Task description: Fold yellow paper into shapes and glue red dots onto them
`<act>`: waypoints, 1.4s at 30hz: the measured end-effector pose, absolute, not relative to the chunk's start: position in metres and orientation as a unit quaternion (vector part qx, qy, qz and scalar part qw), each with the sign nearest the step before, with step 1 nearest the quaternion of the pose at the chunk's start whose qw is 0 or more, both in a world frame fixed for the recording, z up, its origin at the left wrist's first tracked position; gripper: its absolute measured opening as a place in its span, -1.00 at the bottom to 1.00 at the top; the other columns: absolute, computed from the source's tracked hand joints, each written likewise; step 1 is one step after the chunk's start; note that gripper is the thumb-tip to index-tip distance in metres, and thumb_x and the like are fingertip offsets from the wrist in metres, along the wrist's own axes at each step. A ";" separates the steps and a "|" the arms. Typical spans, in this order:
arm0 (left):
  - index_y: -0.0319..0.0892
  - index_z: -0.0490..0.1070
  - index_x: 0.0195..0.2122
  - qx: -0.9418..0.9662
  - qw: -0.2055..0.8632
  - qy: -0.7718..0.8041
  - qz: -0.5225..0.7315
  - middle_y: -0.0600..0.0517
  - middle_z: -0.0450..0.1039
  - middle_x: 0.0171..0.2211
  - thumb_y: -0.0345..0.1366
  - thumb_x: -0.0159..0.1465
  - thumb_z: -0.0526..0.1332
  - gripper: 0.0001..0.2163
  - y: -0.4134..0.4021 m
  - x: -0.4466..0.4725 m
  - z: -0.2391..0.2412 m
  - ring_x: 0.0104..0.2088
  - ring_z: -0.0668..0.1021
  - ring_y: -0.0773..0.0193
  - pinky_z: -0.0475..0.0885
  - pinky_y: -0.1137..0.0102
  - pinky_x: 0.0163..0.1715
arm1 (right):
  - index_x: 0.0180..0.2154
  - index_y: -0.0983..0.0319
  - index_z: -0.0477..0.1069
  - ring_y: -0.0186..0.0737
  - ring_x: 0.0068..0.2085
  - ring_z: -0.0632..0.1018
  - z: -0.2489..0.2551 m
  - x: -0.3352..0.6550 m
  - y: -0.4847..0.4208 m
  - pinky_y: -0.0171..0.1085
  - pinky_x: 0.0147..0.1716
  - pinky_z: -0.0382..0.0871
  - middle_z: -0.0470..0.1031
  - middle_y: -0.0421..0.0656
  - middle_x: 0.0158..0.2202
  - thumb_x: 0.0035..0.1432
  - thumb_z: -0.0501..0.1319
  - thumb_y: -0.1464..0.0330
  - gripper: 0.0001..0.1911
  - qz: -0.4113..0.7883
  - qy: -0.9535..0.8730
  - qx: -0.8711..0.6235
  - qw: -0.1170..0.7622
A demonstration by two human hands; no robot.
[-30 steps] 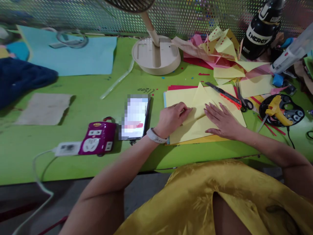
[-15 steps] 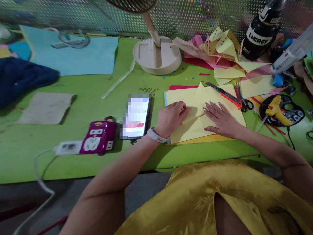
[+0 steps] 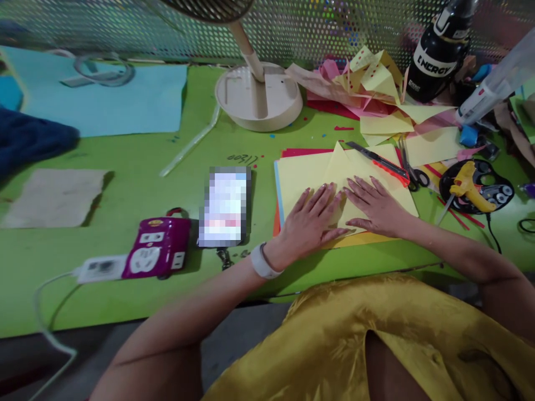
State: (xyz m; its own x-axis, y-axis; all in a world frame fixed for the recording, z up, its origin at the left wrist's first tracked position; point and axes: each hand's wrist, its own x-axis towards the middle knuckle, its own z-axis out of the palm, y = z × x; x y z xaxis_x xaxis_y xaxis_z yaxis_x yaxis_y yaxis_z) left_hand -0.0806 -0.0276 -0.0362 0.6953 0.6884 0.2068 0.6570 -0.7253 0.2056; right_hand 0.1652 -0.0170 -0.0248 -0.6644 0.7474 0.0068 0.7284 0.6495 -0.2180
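A folded yellow paper sheet (image 3: 339, 161) lies on a stack of yellow and red sheets (image 3: 295, 177) on the green table (image 3: 137, 167). My left hand (image 3: 311, 223) lies flat on the paper's lower left part, fingers stretched out. Beside it, my right hand (image 3: 374, 206) presses flat on the folded sheet, fingers spread and pointing up-left. The two hands nearly touch at the fold. Neither hand holds anything.
A phone (image 3: 225, 206) and a purple power strip (image 3: 156, 253) lie left of the stack. A box cutter (image 3: 378, 161), scissors (image 3: 412, 170) and a glue gun (image 3: 470, 186) lie to the right. A fan base (image 3: 259, 97), paper scraps (image 3: 368, 78) and a black bottle (image 3: 438, 53) stand behind.
My left hand has opened from curled fingers to flat and slid down and right on the paper. The view has shifted slightly; my right hand stays pressed in place.
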 end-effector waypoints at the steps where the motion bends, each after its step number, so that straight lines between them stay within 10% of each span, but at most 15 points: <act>1: -0.20 -0.04 0.47 0.919 0.061 0.367 0.131 -0.27 0.02 0.45 0.16 0.42 -0.03 -0.27 -0.027 -0.082 -0.038 0.44 0.14 -0.10 0.02 -0.02 0.40 | 0.43 0.32 0.01 0.08 0.49 0.01 -0.024 0.165 -0.017 0.21 0.43 -0.13 -0.03 0.11 0.47 0.35 -0.14 -0.15 -0.12 0.100 -0.907 -0.407 0.049; 42: -0.19 -0.20 0.50 0.922 0.025 0.351 0.160 -0.28 0.02 0.45 0.15 0.42 -0.04 -0.24 -0.029 -0.085 -0.046 0.44 0.13 -0.10 0.02 -0.02 0.39 | 0.38 0.43 0.11 0.07 0.43 0.19 -0.020 0.161 -0.029 0.27 0.41 -0.08 0.15 0.16 0.41 0.42 -0.22 -0.08 -0.17 0.034 -0.932 -0.359 0.039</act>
State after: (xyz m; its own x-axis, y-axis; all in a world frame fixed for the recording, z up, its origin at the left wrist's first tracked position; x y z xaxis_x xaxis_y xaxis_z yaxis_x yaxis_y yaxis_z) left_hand -0.0850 -0.0294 -0.0464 0.7021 0.6560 0.2771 0.6402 -0.7518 0.1577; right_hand 0.1608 -0.0295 -0.0199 -0.7392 0.6718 0.0485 0.6664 0.7399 -0.0924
